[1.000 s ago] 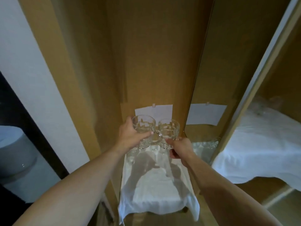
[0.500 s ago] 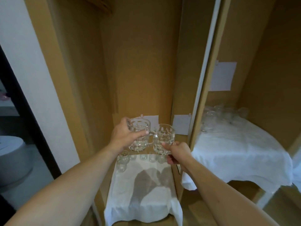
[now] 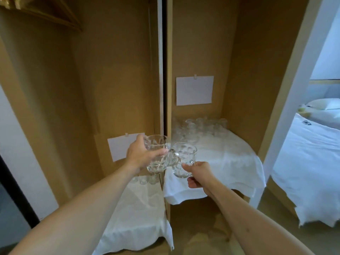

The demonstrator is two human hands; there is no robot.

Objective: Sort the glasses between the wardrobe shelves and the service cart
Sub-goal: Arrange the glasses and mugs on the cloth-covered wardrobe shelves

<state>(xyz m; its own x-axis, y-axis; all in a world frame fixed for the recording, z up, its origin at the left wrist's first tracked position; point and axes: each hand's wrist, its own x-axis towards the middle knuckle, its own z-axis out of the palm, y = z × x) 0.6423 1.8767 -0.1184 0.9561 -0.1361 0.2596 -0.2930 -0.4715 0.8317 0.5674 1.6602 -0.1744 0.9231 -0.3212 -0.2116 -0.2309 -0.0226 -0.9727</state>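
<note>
The left hand (image 3: 139, 155) grips one glass mug (image 3: 157, 153) by its body; the right hand (image 3: 199, 173) grips another mug (image 3: 184, 160) by its handle, above the cloth-covered shelves (image 3: 230, 155).

clear dimpled mugs (image 3: 157, 153), white shelf cloths (image 3: 230, 159)

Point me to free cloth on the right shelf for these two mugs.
Free: the right shelf's white cloth, front and middle, between the glass cluster and the draped front edge. Crowded: the back. The left hand and right hand each hold a mug.
</note>
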